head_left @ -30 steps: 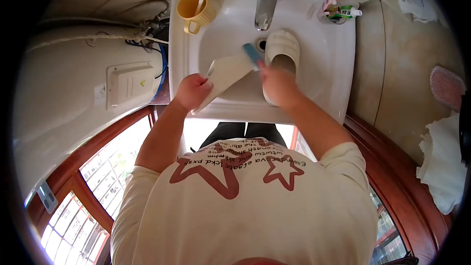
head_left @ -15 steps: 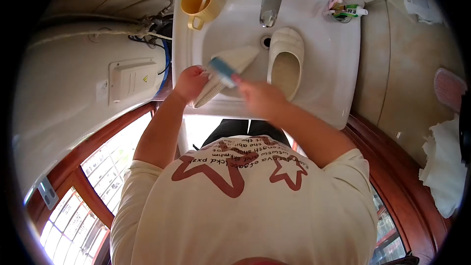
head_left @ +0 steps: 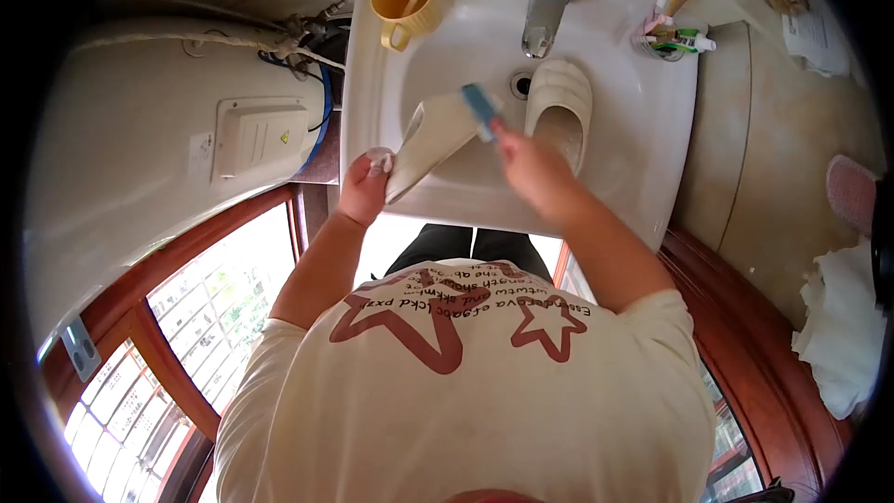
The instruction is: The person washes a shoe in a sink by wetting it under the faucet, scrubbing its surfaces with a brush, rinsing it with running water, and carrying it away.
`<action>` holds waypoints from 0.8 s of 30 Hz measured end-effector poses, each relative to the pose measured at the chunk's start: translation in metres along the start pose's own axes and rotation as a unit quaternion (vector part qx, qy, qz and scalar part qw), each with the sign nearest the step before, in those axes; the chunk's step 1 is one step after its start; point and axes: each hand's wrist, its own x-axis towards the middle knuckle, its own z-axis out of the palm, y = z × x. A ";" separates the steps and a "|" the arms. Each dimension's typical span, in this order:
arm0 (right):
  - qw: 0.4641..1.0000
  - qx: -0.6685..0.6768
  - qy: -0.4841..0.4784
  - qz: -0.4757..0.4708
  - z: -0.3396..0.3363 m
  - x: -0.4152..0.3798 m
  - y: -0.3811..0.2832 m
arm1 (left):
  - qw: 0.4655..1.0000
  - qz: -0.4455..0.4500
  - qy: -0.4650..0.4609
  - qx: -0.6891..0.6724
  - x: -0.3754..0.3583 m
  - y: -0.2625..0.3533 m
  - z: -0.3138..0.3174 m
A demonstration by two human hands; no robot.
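Observation:
A cream slipper (head_left: 433,138) is tilted over the left part of the white sink, its lower end held by my left hand (head_left: 365,188). My right hand (head_left: 535,168) is closed round the handle of a blue brush (head_left: 480,110), whose head is at the slipper's upper right end. To the right, a second cream slipper (head_left: 559,102) rests in the basin (head_left: 633,121), toe towards the faucet; my right hand and wrist overlap its lower part.
A yellow cup (head_left: 400,5) with a toothbrush stands at the sink's back left. The faucet (head_left: 547,14) is at the back middle, beside the drain (head_left: 521,86). A holder with tubes (head_left: 666,40) is at the back right. White cloth (head_left: 843,331) lies far right.
The brush has moved up and right along the held slipper, from its middle to its far end. The slipper has turned in my left hand. The whole view has shifted slightly.

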 end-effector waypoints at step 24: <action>0.976 -0.037 -0.127 -0.175 -0.017 -0.065 -0.075 | 0.996 0.045 0.016 -0.072 -0.010 0.005 0.017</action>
